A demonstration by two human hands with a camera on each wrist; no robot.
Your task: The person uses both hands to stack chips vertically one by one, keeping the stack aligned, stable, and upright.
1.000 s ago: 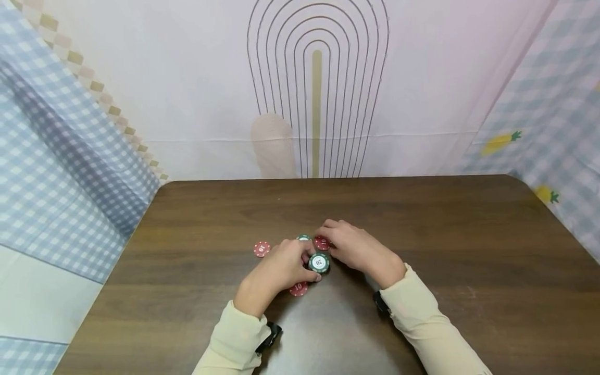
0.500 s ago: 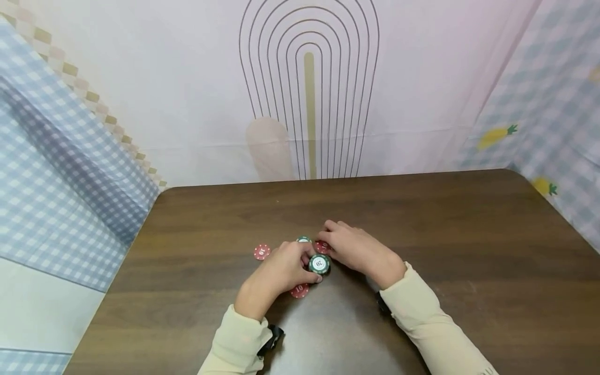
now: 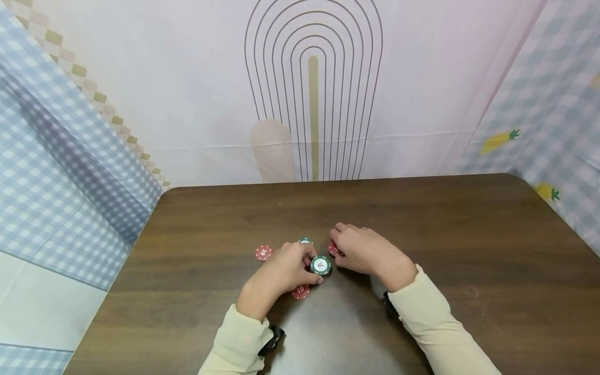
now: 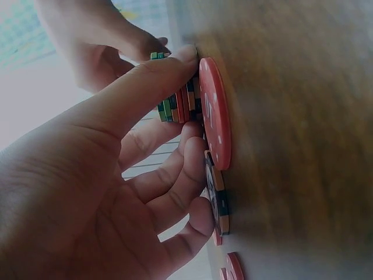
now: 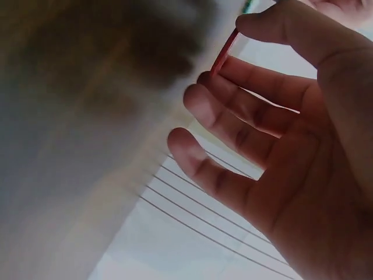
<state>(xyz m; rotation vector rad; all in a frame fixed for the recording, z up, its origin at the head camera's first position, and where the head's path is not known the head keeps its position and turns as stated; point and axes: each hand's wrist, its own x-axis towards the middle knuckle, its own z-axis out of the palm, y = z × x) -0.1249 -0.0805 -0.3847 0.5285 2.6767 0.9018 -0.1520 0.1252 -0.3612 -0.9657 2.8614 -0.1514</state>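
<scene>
In the head view my left hand (image 3: 283,268) grips a short stack of poker chips (image 3: 321,265) between thumb and fingers. A green chip marked 20 tops the stack; green, red and black-and-orange edges show below it in the left wrist view (image 4: 175,106). My right hand (image 3: 367,252), just right of the stack, pinches a red poker chip (image 3: 333,249), seen edge-on between thumb and finger in the right wrist view (image 5: 225,52). Another red chip (image 3: 301,292) lies under my left thumb side. Partly behind my left fingers is a green chip (image 3: 305,240).
A red chip (image 3: 263,253) lies on the wooden table (image 3: 422,219), left of my left hand. Behind the table's far edge hangs a pale cloth (image 3: 201,114) with arch lines. Checked blue cloth (image 3: 70,172) hangs at the left side, and more at the right.
My right hand has moved to the right, drawing the red chip away from the stack and the green chip. The left hand keeps its grip on the stack. The head view shifts slightly.
</scene>
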